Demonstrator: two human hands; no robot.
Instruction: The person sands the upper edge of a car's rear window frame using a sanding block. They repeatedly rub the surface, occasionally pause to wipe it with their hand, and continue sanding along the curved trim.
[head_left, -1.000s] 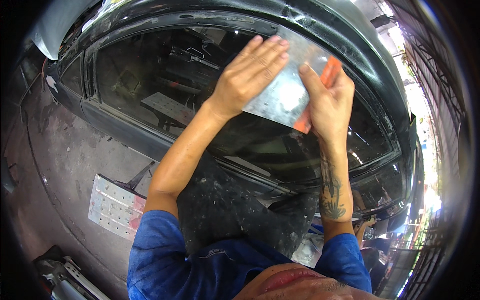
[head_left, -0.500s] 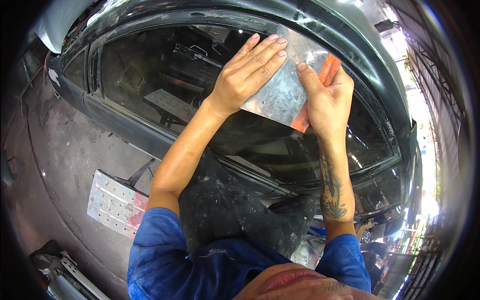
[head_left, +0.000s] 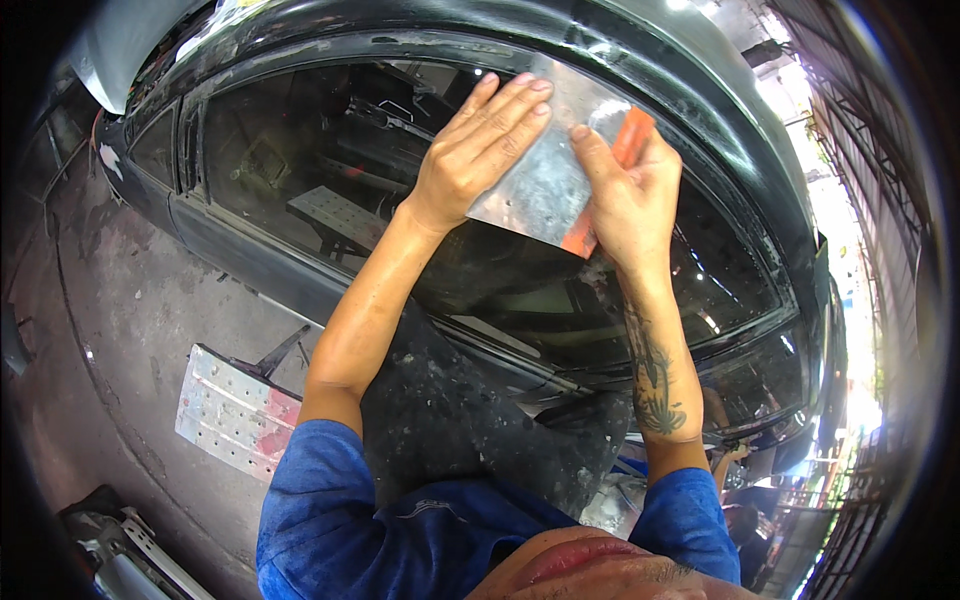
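My right hand [head_left: 638, 195] grips a thin, scuffed metal plate [head_left: 545, 185] by its orange edge strip [head_left: 577, 238]; the thumb presses on the plate's face and the fingers go out of sight behind it. Fingers stretched and lying flat, my left hand [head_left: 480, 155] rests over the plate's left edge. Whether anything is under that palm is hidden. The plate is tilted, just in front of the dark side window [head_left: 330, 150] of a black car, with its far corner near the roof edge [head_left: 590, 35].
A perforated metal step platform [head_left: 235, 410] stands on the stained grey floor [head_left: 140, 330] to the left. Metal parts [head_left: 130, 540] lie at the lower left. A hose or cable [head_left: 85, 355] runs along the floor. Another person's hand [head_left: 737, 453] shows at the lower right.
Both hands and the metal plate have shifted a little to the left along the window. The right hand keeps its grip on the orange strip, and the left still lies flat.
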